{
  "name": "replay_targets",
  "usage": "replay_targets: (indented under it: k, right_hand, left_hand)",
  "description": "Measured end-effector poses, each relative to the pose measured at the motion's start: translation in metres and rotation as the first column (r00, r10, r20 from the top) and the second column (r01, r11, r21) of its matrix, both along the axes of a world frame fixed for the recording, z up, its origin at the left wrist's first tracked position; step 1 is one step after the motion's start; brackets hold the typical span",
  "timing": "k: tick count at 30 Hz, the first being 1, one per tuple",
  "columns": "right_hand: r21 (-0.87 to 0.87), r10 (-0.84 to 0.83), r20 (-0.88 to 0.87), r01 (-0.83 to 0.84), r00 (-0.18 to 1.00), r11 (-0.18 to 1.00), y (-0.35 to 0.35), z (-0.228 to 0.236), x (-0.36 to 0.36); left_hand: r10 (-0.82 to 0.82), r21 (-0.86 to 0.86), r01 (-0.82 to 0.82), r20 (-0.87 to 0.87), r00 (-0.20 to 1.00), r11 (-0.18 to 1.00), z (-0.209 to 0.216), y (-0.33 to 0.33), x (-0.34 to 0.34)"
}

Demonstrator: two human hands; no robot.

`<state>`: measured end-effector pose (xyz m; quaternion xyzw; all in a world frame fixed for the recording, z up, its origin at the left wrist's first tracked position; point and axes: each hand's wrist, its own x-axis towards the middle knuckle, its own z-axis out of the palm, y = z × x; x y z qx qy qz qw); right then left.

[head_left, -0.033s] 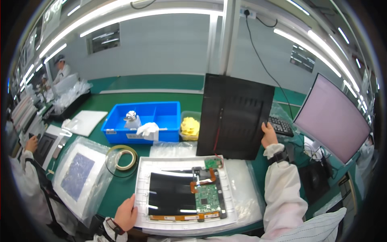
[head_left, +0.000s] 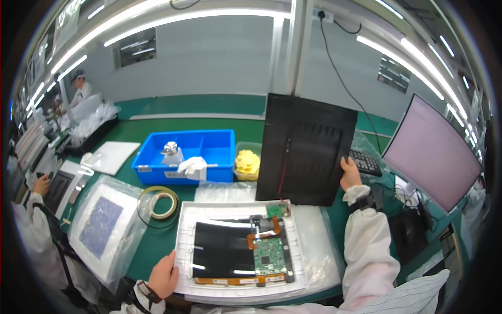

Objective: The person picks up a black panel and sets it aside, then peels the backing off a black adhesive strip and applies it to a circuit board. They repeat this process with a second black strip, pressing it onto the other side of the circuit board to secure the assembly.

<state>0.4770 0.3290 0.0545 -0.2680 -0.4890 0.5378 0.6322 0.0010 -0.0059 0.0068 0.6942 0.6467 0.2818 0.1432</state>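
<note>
My left hand (head_left: 163,275) grips the left edge of a white plastic display housing (head_left: 184,246), its fingers partly hidden behind the rim. Inside the housing lie a glossy black panel (head_left: 224,248), a green circuit board (head_left: 270,256) with orange flex strips, and a smaller green board (head_left: 277,210) at the top right. My right hand (head_left: 350,174) is closed on the right edge of a black rectangular back panel (head_left: 311,152), standing nearly upright behind the housing. A thin red wire (head_left: 283,180) runs down the back panel toward the small board.
Behind stand a blue divided bin (head_left: 217,152) with a pump bottle (head_left: 171,155) and white cloth, and a tub of yellow pieces (head_left: 247,164). Tape rolls (head_left: 163,205) and a bagged white panel (head_left: 104,230) lie left. A monitor (head_left: 431,152) and keyboard (head_left: 366,163) stand right. A co-worker's hand (head_left: 42,183) is far left.
</note>
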Motion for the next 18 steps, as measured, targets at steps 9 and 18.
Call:
replay_targets:
  k: [9,18]
  right_hand:
    - [-0.052,-0.04,0.115,0.046,0.993,0.998,-0.006,0.002,0.008]
    - [0.145,-0.439,0.257,0.415,0.861,0.898,-0.025,0.008,0.027]
  left_hand:
    - [0.172,-0.097,-0.16,0.13,0.977,0.982,0.031,-0.001,-0.009]
    - [0.684,0.843,-0.421,0.09,0.724,0.335,0.194,-0.006,-0.154]
